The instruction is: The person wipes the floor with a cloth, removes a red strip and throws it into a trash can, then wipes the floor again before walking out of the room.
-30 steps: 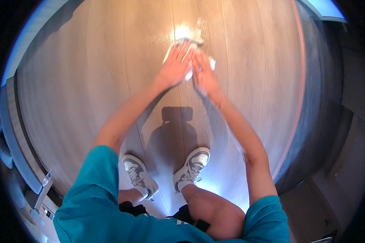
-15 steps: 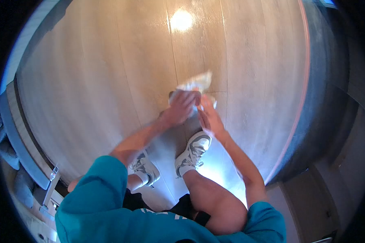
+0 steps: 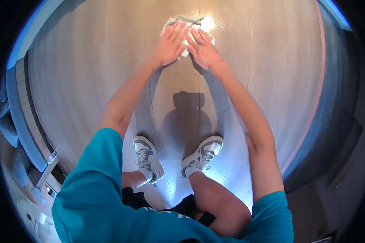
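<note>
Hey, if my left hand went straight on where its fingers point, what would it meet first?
Probably the far edge of the pale cloth under your left hand, then floor; depth is hard to judge here.

Beyond the left edge of the wood-plank floor (image 3: 255, 60) run a long blue-grey padded band (image 3: 26, 117), apparently part of a sofa, and rounded grey cushions (image 3: 7, 125), with a small clear, shiny object (image 3: 52, 156) near that edge's lower end. Along the floor's right edge curves a thin pinkish strip (image 3: 322, 60), and just outside it lies a broad dark blue-grey surface (image 3: 340, 85) whose material is unclear. A bright blue strip (image 3: 337, 15) crosses the floor's upper right corner.
</note>
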Demonstrator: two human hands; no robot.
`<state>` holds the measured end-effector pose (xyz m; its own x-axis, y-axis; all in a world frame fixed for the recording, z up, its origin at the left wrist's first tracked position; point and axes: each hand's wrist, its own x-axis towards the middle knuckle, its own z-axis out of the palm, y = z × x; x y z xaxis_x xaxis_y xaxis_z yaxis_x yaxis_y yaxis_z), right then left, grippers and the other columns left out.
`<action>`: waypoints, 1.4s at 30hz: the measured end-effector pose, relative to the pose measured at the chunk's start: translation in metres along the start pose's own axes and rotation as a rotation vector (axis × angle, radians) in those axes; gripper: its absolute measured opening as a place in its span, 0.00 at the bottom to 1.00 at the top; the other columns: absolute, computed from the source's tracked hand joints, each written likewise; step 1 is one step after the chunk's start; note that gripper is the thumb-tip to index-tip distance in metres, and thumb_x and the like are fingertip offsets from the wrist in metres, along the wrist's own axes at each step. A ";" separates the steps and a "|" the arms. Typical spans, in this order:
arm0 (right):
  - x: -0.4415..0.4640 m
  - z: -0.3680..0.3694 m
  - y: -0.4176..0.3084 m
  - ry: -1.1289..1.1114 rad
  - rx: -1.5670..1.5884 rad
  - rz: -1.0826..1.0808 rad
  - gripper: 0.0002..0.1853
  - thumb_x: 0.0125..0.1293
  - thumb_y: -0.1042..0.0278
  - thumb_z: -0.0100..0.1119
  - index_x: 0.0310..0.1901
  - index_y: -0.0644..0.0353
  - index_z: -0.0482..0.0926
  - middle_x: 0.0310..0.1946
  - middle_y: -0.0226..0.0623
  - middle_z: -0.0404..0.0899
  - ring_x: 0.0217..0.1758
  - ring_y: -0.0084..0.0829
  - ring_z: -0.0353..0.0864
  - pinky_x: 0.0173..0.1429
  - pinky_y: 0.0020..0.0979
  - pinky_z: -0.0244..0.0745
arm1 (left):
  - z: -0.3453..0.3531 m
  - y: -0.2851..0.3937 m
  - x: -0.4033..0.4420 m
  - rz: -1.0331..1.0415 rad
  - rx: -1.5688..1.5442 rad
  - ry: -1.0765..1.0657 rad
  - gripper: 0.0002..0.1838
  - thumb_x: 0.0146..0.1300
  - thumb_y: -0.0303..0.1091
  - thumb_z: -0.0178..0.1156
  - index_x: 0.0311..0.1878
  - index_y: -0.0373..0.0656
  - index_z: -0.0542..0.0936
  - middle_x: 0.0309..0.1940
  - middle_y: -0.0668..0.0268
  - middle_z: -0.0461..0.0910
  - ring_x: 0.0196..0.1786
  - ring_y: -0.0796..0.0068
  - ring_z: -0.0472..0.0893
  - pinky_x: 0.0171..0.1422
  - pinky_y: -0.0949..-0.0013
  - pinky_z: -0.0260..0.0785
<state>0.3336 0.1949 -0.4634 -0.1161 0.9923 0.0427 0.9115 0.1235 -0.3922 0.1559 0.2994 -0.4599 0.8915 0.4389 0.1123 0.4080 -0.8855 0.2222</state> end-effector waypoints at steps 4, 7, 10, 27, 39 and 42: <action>0.066 0.024 -0.046 -0.042 -0.038 -0.043 0.25 0.77 0.55 0.44 0.71 0.52 0.69 0.76 0.42 0.59 0.82 0.50 0.46 0.82 0.49 0.46 | -0.019 -0.050 -0.032 -0.156 -0.012 0.073 0.34 0.74 0.46 0.47 0.78 0.41 0.56 0.81 0.55 0.48 0.82 0.51 0.46 0.83 0.48 0.39; 0.038 0.021 -0.087 0.041 0.106 -0.109 0.26 0.73 0.60 0.51 0.71 0.51 0.68 0.76 0.43 0.59 0.80 0.53 0.48 0.81 0.54 0.46 | -0.040 -0.020 -0.082 -0.306 0.079 -0.054 0.34 0.75 0.43 0.45 0.78 0.35 0.54 0.80 0.51 0.47 0.83 0.52 0.44 0.84 0.47 0.37; -0.086 0.029 -0.145 -0.291 0.811 0.234 0.37 0.63 0.67 0.63 0.74 0.55 0.63 0.76 0.44 0.55 0.81 0.49 0.49 0.81 0.53 0.49 | 0.024 0.065 -0.221 -0.297 -0.009 0.040 0.40 0.67 0.44 0.56 0.76 0.33 0.56 0.78 0.48 0.53 0.80 0.48 0.53 0.82 0.43 0.41; 0.140 0.052 -0.146 0.040 0.018 -0.279 0.24 0.72 0.55 0.53 0.67 0.53 0.74 0.72 0.44 0.66 0.79 0.48 0.55 0.79 0.49 0.53 | -0.048 -0.100 -0.133 -0.504 0.092 0.010 0.43 0.71 0.50 0.52 0.79 0.34 0.49 0.81 0.49 0.42 0.82 0.46 0.42 0.84 0.46 0.33; -0.152 0.021 -0.173 -0.364 0.125 -0.372 0.22 0.64 0.72 0.53 0.61 0.58 0.76 0.68 0.36 0.72 0.73 0.35 0.69 0.65 0.35 0.77 | -0.035 0.180 -0.264 -0.517 -0.136 -0.183 0.33 0.65 0.33 0.54 0.72 0.30 0.64 0.79 0.50 0.51 0.78 0.49 0.56 0.80 0.47 0.53; -0.149 0.004 -0.189 -0.476 0.125 -0.190 0.20 0.65 0.75 0.53 0.59 0.60 0.77 0.62 0.42 0.77 0.65 0.40 0.77 0.57 0.39 0.82 | -0.047 0.175 -0.260 -0.536 -0.213 -0.087 0.33 0.63 0.31 0.55 0.71 0.30 0.65 0.77 0.50 0.56 0.77 0.49 0.60 0.79 0.50 0.57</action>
<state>0.1776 0.0237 -0.3993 -0.4676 0.8361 -0.2870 0.8065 0.2706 -0.5257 -0.0136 0.0374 -0.4045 0.5882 0.7952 -0.1472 0.7659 -0.4893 0.4171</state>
